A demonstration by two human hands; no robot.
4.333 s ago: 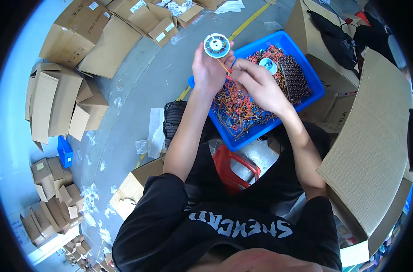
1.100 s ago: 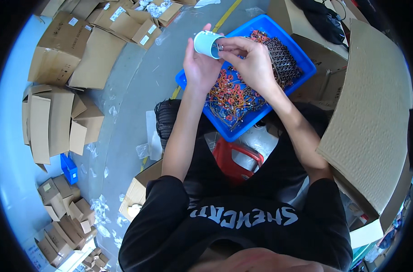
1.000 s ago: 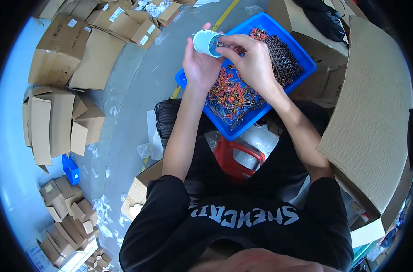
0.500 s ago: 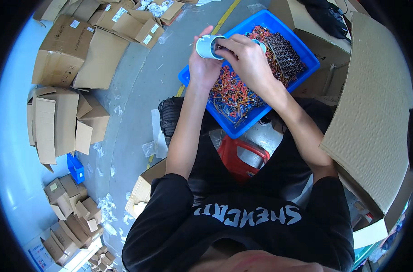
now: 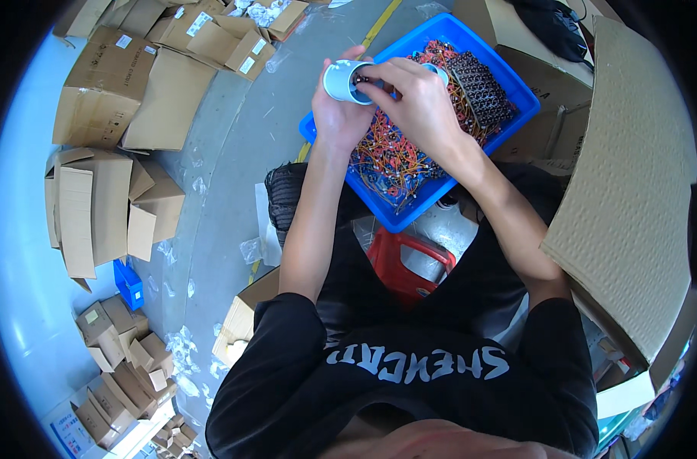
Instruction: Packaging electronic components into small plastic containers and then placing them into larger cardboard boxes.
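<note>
Above the blue bin of wired parts, hands cup a white housing.

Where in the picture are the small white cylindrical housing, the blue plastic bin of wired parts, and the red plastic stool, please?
small white cylindrical housing [image 5: 341, 81]: head view, on its outer side wall.
blue plastic bin [image 5: 519, 86]: head view, on its right rim.
red plastic stool [image 5: 388, 264]: head view, on its red top edge.

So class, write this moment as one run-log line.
left hand: holds white cup | right hand: fingertips at cup mouth | below: blue bin of wired parts
</note>
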